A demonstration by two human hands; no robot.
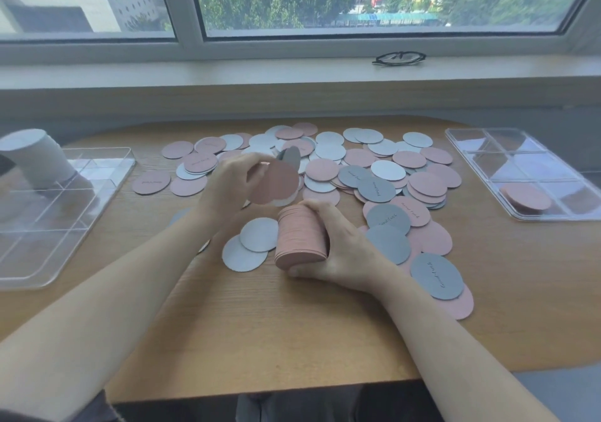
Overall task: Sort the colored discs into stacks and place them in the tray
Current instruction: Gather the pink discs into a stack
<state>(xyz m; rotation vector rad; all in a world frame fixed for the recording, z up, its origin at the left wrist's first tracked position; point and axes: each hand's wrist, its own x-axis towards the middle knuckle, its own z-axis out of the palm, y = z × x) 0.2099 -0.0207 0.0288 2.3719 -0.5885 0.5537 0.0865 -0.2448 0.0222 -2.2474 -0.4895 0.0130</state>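
Observation:
Pink, grey and pale discs (387,169) lie scattered across the far middle of the wooden table (260,330). My right hand (344,246) grips a thick stack of pink discs (300,236), lying on its side near the table's middle. Just above and left of it, my left hand (231,181) pinches a pink disc (276,182) lifted off the table, with a grey disc (290,157) showing behind it. A clear divided tray (523,174) at the right holds a short pink stack (525,198). Another clear tray (58,213) at the left carries a tall pale stack (37,156).
Two pale discs (252,243) lie just left of the pink stack. Black glasses (398,57) rest on the window sill behind the table. The table's front edge runs close to my body, with bare wood between my forearms.

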